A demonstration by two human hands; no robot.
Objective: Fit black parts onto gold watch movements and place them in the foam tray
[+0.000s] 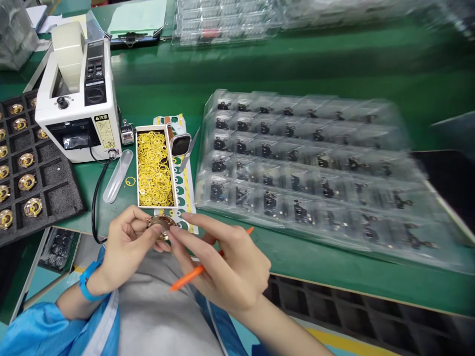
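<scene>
Between thumb and fingers, my left hand (129, 242) holds a round gold-coloured metal part (162, 225) near the table's front edge. My right hand (226, 257) reaches it from the right, its fingertips at the part's right side. An orange pen-like tool (189, 277) is held in my right hand and points down to the left. Just beyond the hands stands a white box (138, 170) full of thin yellow rings (154, 170). A loose yellow ring (129, 181) lies to its left. Similar round gold parts (26, 182) sit in a black foam tray (63, 190) at the left.
A white tape dispenser (79, 106) stands at the back left, with a clear plastic tube (118, 176) before it. A tally counter (126, 133), tweezers (190, 150) and a punched sheet (187, 188) surround the box. A large clear tray (297, 217) of black parts covers the right.
</scene>
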